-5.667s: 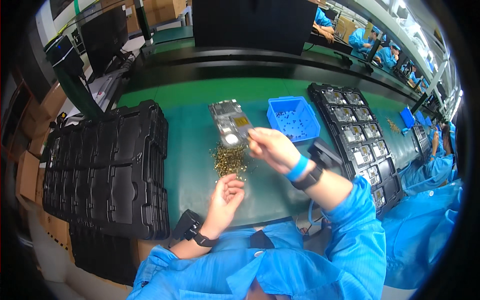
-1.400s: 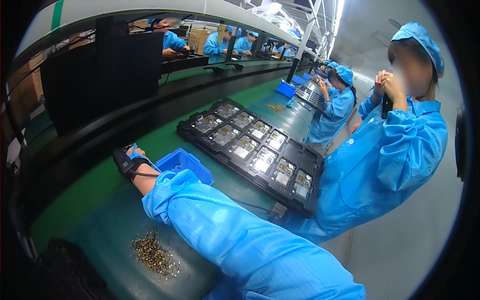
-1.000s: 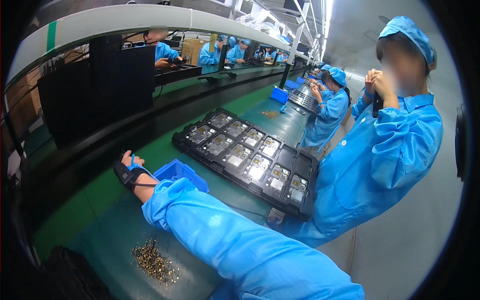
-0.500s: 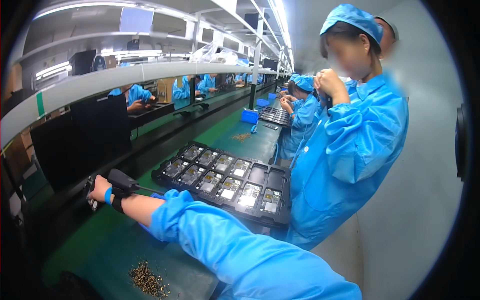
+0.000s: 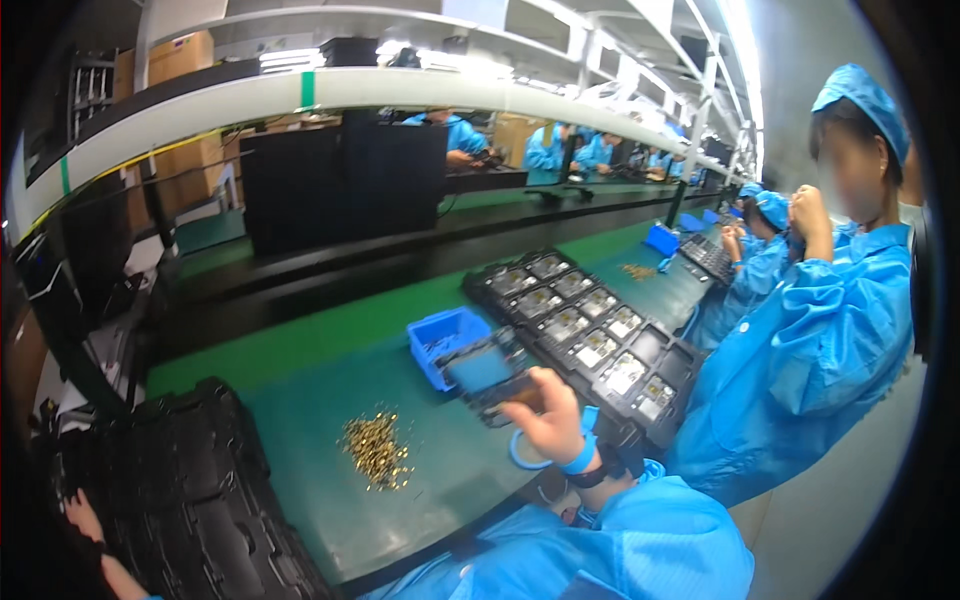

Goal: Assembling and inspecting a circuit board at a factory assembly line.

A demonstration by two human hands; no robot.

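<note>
My right hand [image 5: 548, 425] is closed on the edge of an opened phone body [image 5: 480, 372], a flat dark piece with a bluish face and some motion blur. It is held above the green bench, in front of a blue bin [image 5: 432, 338] with small dark pieces inside. A blue band and a black strap circle that wrist. On the far left, my left hand [image 5: 85, 515] lies with fingers stretched at the outer edge of a black moulded tray [image 5: 190, 490]. Between the hands, a pile of small gold-coloured screws [image 5: 377, 450] lies on the bench.
A black tray [image 5: 590, 325] of phone bodies in pockets stands right of the bin. Beside it a co-worker in a blue gown [image 5: 800, 350] holds both hands raised. Dark panels [image 5: 340, 190] and a white rail [image 5: 400, 92] run along the back. More co-workers sit farther down the line.
The view has swung left, bringing the black tray, my left hand and the blue bin into sight. My right hand has drawn back from the far side of the bench, holding the phone body.
</note>
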